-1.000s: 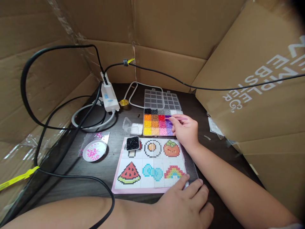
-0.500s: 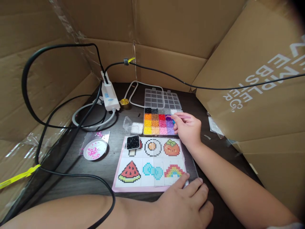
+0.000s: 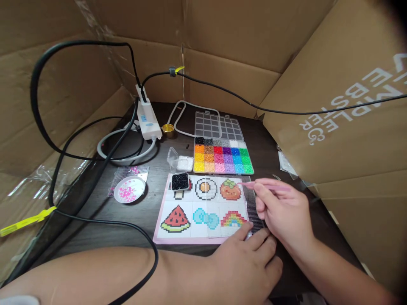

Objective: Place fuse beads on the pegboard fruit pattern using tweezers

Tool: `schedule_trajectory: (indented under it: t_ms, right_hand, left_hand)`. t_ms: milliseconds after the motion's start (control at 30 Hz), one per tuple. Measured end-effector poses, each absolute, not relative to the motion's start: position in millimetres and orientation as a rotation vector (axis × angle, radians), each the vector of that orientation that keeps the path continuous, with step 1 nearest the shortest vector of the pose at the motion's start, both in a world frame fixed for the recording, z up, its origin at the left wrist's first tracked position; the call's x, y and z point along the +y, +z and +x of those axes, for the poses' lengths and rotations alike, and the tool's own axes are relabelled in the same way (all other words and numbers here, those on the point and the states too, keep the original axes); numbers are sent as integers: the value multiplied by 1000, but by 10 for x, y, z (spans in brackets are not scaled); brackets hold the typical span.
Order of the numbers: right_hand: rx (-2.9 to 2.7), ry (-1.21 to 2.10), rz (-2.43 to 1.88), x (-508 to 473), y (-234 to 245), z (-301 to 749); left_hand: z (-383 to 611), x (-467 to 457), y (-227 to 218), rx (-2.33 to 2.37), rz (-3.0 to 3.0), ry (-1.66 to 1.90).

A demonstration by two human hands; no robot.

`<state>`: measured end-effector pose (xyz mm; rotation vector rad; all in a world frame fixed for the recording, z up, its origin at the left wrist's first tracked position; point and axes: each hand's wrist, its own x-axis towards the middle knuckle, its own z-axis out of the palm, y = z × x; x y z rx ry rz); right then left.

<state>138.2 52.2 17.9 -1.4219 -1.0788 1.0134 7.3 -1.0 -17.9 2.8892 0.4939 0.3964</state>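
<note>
My right hand (image 3: 282, 212) pinches pink tweezers (image 3: 270, 187), their tip pointing left over the orange fruit picture. Whether a bead sits in the tip is too small to tell. My left hand (image 3: 244, 262) lies flat, fingers spread, at the lower right corner of the pattern sheet (image 3: 197, 235). A clear pegboard (image 3: 254, 199) overlaps that sheet's right side and sticks out past it. On the sheet's upper left stands a small box of black beads (image 3: 180, 181). Behind the sheet is an opened bead box (image 3: 224, 159) with many coloured compartments.
Left of the sheet, a white dish (image 3: 140, 185) with pink beads rests on another pegboard (image 3: 119, 173). A small container of white beads (image 3: 185, 163) adjoins the bead box. Black cables (image 3: 152, 254), a power strip (image 3: 149, 123), a gold cup (image 3: 168, 130) and cardboard walls (image 3: 229, 72) surround this.
My right hand with the tweezers has moved from over the bead box's coloured compartments down towards me, to the fruit picture. The left hand stays on the sheet's corner. The view has shifted slightly.
</note>
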Motion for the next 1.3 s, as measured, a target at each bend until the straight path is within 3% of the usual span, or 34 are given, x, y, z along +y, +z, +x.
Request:
schedule_trajectory:
  t_ms: [1300]
  right_hand:
    - [-1093, 1078, -1454, 579, -32, 1405]
  left_hand:
    - [57, 11, -50, 503, 2861, 306]
